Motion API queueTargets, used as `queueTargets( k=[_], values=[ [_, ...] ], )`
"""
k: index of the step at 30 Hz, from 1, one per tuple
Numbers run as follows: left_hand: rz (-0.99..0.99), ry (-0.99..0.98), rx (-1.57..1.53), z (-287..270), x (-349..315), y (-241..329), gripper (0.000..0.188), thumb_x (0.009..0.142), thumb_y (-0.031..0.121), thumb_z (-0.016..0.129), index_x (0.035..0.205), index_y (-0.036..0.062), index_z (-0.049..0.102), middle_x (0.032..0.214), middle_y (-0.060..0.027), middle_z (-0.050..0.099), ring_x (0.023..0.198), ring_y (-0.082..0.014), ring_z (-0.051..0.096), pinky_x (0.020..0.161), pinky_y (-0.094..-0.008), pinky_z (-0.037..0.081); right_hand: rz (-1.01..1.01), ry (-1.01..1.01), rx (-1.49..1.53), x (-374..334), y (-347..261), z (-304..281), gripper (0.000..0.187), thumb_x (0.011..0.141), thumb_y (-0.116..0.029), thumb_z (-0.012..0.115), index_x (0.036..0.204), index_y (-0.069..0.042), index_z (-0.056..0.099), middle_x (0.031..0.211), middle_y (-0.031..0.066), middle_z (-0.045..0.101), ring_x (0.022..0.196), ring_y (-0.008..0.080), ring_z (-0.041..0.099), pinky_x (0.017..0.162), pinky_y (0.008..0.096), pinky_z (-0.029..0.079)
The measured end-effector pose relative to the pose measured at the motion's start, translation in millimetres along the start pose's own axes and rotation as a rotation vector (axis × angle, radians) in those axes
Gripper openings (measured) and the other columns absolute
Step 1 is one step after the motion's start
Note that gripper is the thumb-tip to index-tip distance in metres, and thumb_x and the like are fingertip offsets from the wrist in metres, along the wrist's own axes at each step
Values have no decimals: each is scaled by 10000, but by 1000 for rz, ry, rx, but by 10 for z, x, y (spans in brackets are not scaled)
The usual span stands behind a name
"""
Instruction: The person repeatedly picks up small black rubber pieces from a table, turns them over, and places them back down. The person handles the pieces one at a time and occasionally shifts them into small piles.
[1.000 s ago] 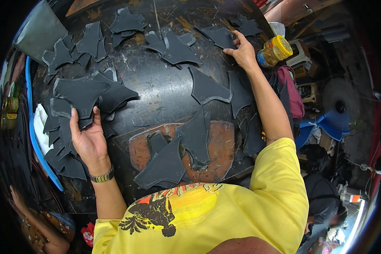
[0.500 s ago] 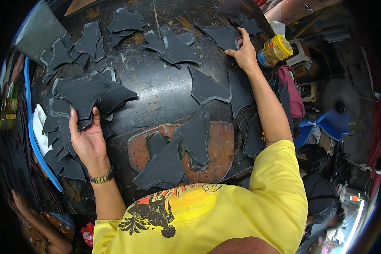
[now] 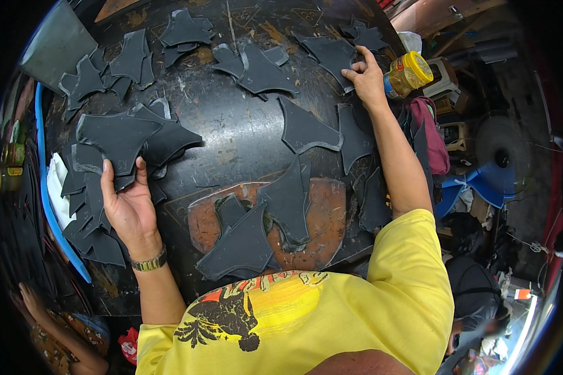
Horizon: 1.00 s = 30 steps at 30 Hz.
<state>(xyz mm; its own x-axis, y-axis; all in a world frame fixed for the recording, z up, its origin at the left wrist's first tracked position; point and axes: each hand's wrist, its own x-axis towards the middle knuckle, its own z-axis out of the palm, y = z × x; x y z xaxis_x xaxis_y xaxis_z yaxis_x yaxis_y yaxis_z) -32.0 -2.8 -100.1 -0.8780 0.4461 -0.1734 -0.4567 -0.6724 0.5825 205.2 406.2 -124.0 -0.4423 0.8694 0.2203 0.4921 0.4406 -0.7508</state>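
Observation:
My left hand, palm up, grips the lower edge of a dark grey cut panel with curved sides. The thumb shows at its edge; some fingers are hidden beneath. Other panels of the same kind lie under and beside it in a loose pile. At the far right, my right hand has thumb and forefinger on the right end of a similar panel, its other fingers curled. A single panel and a narrower-looking one lie nearer, below that hand.
More panels lie in small stacks along the far side of the black table. Others rest on a brown board near my chest. A yellow-lidded jar stands at the right edge. At lower left is another person's arm.
My right hand has drawn back slightly toward me and to the right, and the panel under its fingers has turned a little. The left hand has barely moved.

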Motion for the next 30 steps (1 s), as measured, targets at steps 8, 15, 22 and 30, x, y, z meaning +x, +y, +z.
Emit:
queueTargets(
  k=[8,15,22,30],
  values=[
    [31,33,33,14,-7,-9,231,953,146,560,1137,6,568,1103,-100,637,975,-202,622,854,-390,547,260,-25,365,41,27,-68,536,735,51,713,1240,76,532,870,44,611,790,118,573,769,229,450],
    [20,24,25,24,-9,-13,228,951,141,563,1125,-7,570,1100,-110,637,975,-206,622,850,-387,549,391,-153,538,151,121,-192,425,774,-38,715,1175,3,580,948,26,624,885,136,588,818,246,446],
    [17,19,26,25,-11,-12,233,951,139,563,1127,-14,568,1101,-114,637,974,-208,623,847,-387,549,545,-9,944,195,361,-318,304,837,-76,682,1116,-40,567,1050,79,619,927,224,617,841,374,513],
    [10,8,19,17,-5,-19,231,951,137,562,1128,-11,568,1096,-115,640,968,-208,626,847,-385,550,453,45,861,206,420,-228,316,862,-54,654,1148,-4,529,1056,109,605,889,263,631,766,395,536]
  ],
)
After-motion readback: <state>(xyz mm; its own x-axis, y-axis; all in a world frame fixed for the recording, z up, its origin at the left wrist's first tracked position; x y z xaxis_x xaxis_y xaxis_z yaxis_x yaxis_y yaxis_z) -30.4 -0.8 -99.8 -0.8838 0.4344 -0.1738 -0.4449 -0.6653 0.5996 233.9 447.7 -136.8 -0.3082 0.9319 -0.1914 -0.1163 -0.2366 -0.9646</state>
